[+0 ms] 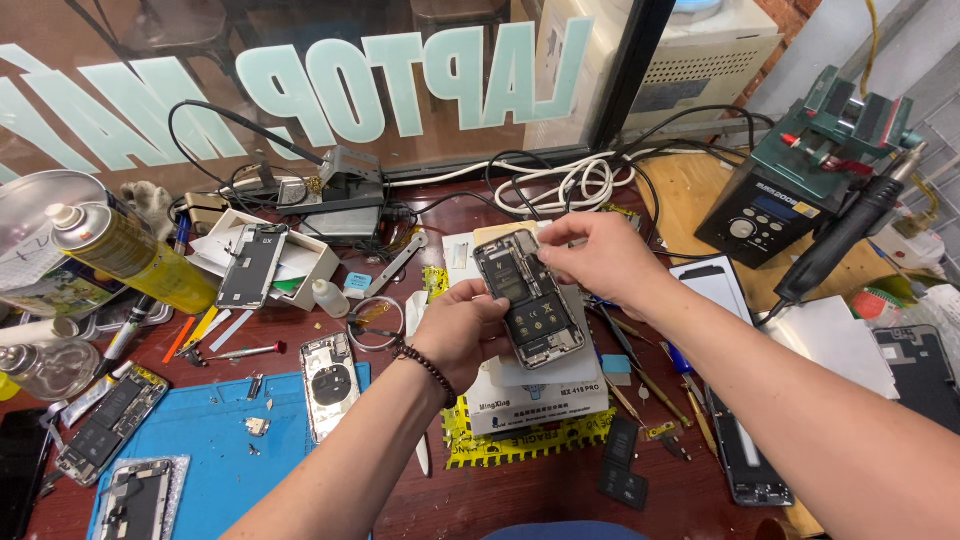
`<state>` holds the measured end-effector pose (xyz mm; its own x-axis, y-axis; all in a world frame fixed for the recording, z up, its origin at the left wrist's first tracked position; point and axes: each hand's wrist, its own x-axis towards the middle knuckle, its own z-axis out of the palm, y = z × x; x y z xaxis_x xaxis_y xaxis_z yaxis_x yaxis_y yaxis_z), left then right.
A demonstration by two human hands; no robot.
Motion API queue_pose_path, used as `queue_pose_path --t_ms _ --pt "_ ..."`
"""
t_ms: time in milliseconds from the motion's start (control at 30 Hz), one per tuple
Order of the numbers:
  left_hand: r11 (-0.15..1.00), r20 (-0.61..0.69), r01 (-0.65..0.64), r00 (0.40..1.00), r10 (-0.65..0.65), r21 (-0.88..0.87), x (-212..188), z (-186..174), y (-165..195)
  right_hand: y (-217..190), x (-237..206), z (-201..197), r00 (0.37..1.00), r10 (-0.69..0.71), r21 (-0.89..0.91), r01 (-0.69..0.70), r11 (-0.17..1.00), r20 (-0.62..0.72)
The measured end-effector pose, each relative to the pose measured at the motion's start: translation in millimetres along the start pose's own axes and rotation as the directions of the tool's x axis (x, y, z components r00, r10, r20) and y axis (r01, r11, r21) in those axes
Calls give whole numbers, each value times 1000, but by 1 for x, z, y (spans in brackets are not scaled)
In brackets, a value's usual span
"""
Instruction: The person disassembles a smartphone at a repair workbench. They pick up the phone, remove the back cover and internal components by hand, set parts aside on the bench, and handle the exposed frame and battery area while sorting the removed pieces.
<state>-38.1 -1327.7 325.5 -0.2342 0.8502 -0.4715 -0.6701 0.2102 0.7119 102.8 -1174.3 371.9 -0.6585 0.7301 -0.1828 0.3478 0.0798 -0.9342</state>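
Note:
My left hand grips the lower end of an opened phone held above the bench, its battery and circuit boards facing up. My right hand pinches at the phone's top right corner with thumb and fingers; what it pinches is too small to tell. A dark bead bracelet sits on my left wrist. Below the phone lies a white box on a yellow-and-black taped packet.
A blue work mat at lower left carries a phone back housing and small parts. More opened phones lie left. A yellow spray can, a white tray, cables, a soldering station and tools surround.

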Motion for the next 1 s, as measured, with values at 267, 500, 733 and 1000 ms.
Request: queue_pose_path --t_ms 267,500,733,1000 --pt "994 96 -97 991 92 44 -17 15 22 -26 -30 -6 997 29 441 -57 896 70" --pt "992 100 -117 989 113 42 -39 30 37 -39 -37 -5 998 -40 457 11 889 53" --pt "981 -57 -129 989 138 146 -50 40 52 -47 -44 3 997 -62 446 33 894 50" --pt "902 -109 -386 905 411 192 -29 46 39 -53 -49 12 995 -101 324 92 942 11"
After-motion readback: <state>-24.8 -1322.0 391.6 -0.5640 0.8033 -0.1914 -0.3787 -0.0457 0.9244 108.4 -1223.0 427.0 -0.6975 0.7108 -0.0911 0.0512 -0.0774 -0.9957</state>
